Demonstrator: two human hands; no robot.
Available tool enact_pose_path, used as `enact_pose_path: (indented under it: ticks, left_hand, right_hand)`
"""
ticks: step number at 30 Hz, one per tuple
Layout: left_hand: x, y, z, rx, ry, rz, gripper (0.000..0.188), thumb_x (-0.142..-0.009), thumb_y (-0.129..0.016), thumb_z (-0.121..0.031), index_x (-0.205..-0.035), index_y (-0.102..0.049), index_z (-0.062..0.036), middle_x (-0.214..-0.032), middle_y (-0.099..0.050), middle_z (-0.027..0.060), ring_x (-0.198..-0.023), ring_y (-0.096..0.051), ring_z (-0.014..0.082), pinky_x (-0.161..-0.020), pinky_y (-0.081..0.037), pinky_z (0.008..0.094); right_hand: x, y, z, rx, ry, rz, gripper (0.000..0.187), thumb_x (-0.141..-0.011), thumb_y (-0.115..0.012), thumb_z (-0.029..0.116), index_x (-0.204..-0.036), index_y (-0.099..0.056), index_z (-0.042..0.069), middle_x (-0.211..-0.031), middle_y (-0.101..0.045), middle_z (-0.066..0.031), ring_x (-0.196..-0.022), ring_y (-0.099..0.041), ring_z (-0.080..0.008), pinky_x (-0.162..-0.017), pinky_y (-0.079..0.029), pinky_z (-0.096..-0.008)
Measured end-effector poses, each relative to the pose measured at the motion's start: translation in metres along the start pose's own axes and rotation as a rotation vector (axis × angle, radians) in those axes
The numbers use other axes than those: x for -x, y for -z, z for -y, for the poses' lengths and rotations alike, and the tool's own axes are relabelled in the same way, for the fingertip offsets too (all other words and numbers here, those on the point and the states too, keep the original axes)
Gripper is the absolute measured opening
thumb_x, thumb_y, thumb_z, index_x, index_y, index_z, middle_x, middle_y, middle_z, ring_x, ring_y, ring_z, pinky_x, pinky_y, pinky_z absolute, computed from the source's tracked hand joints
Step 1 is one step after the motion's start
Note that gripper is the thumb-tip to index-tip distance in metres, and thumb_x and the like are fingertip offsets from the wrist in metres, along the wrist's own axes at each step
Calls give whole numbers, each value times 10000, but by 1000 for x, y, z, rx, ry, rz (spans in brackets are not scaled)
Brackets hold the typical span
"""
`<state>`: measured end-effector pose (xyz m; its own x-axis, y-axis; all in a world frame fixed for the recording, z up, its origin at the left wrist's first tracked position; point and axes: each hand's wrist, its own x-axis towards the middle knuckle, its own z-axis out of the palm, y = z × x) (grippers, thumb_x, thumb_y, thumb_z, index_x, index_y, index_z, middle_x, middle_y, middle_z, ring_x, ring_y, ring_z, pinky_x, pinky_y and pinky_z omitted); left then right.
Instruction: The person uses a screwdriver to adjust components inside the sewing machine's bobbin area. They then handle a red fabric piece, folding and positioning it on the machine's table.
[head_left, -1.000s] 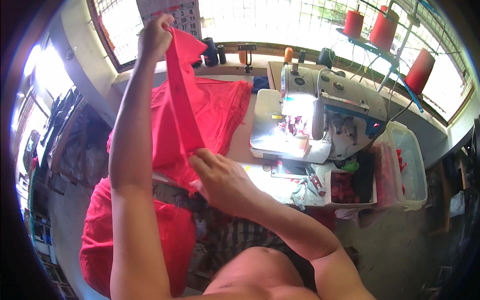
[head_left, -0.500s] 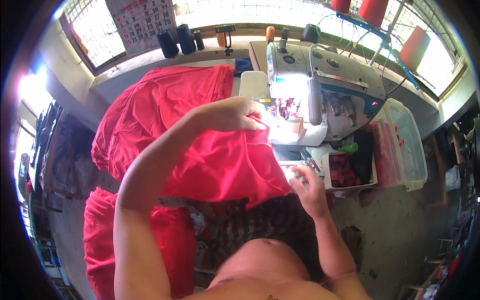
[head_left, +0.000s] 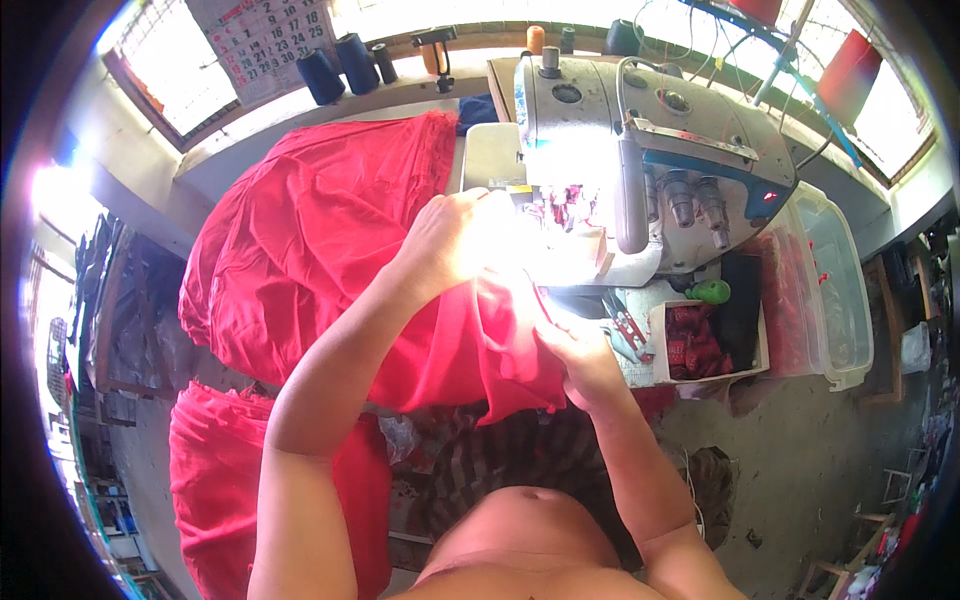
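Observation:
Bright red cloth (head_left: 400,340) drapes from the table edge up to the sewing machine (head_left: 640,130), a bulky overlock-type one with a lit work area. My left hand (head_left: 450,235) is on the cloth just left of the needle area, bent as in a pinch on it; glare washes out its fingertips. Lower and to the right, my right hand (head_left: 582,358) grips the cloth's right edge between thumb and fingers. Strong light whitens the cloth between both hands, so its edge there is hard to see.
A large red cloth pile (head_left: 300,210) covers the table's left, and a red bundle (head_left: 225,480) sits lower left. Right of the machine stand an open box (head_left: 715,370) with dark red pieces, a green-handled tool (head_left: 708,291) and a clear plastic bin (head_left: 835,290). Thread cones (head_left: 358,65) line the sill.
My right hand has come up and left from beside the cloth and taken hold of its edge. My left hand has shifted slightly left and down, under brighter glare. The view has tilted a little.

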<state>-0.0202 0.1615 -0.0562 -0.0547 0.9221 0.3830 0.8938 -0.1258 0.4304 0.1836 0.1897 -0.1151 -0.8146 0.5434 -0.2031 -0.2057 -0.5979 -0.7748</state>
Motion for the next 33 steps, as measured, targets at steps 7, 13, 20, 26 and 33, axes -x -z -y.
enact_pose_path:
  ticks: [7, 13, 20, 26, 33]
  left_hand:
    - [-30, -39, 23, -246, -1, -138, 249, -662, -610, -206, -870, -560, -79, -873, -514, 114, -883, -518, 308, -717, -368, 452]
    - [-41, -48, 29, -282, 5, -146, 385, -637, -616, -189, -1021, -590, -196, -897, -511, 114, -923, -503, 317, -739, -374, 460]
    - [-44, -46, 14, -359, 57, -184, 390, -632, -618, -181, -1020, -597, -216, -909, -503, 127, -925, -488, 326, -736, -375, 476]
    - [-43, -48, 13, -358, 67, -197, 362, -647, -606, -176, -1008, -607, -191, -902, -497, 134, -934, -473, 327, -752, -370, 482]
    - [-46, -46, 19, -383, 77, -149, 354, -657, -607, -186, -1011, -603, -173, -912, -496, 141, -938, -471, 334, -782, -357, 494]
  right_hand:
    - [-4, 20, 12, 38, 150, -16, 167, -849, -494, 62, -977, -551, -29, -935, -592, -65, -850, -554, -130, -784, -430, -270]
    - [-10, 19, 13, -16, 134, -65, 146, -864, -478, 75, -943, -558, -18, -923, -592, -68, -832, -555, -126, -772, -434, -268]
    - [-13, 24, 10, -9, 144, -37, 174, -881, -474, 107, -950, -560, -27, -933, -599, -82, -849, -566, -136, -778, -441, -270]
    - [-8, 18, 13, 38, 167, -55, 185, -881, -475, 113, -968, -560, -25, -950, -597, -85, -846, -569, -137, -775, -443, -270]
    - [-8, 14, 11, 46, 146, -16, 212, -875, -467, 86, -1021, -539, -52, -967, -595, -90, -851, -563, -120, -776, -444, -260]
